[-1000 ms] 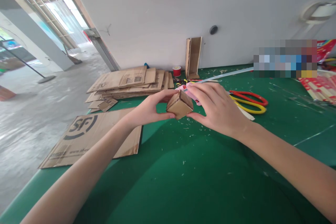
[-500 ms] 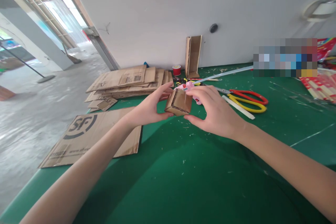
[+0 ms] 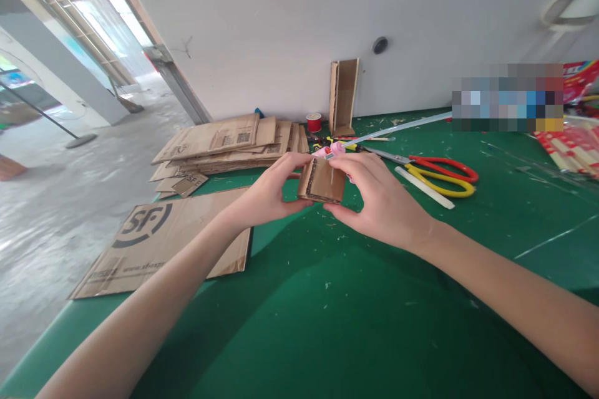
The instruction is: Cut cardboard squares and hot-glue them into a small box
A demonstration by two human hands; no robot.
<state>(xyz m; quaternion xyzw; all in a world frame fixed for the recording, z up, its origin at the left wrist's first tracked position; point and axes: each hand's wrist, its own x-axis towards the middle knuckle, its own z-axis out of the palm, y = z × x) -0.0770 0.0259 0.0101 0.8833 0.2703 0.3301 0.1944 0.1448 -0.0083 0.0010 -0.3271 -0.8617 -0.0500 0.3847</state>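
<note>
A small brown cardboard box (image 3: 324, 182) is held above the green table, between both hands. My left hand (image 3: 271, 192) grips its left side, thumb below and fingers above. On the right side, my right hand (image 3: 372, 194) holds it the same way, with fingertips on its top edge. A corrugated edge runs down the box's left part. Just behind the box lies a pink glue gun (image 3: 336, 149), partly hidden, with a long clear glue stick (image 3: 397, 128) pointing to the back right.
Stacked cardboard (image 3: 210, 143) and a printed cardboard sheet (image 3: 135, 230) lie left on the green table (image 3: 299, 324). Behind are a red spool (image 3: 314, 122) and an upright cardboard channel (image 3: 344, 96). Scissors (image 3: 442, 176) and a white stick (image 3: 423, 187) lie right, nearer than a red packet (image 3: 571, 149).
The small box has turned in my hands, so its upper face shows more and its near end less. Both hands still hold it, the right fingers slightly shifted.
</note>
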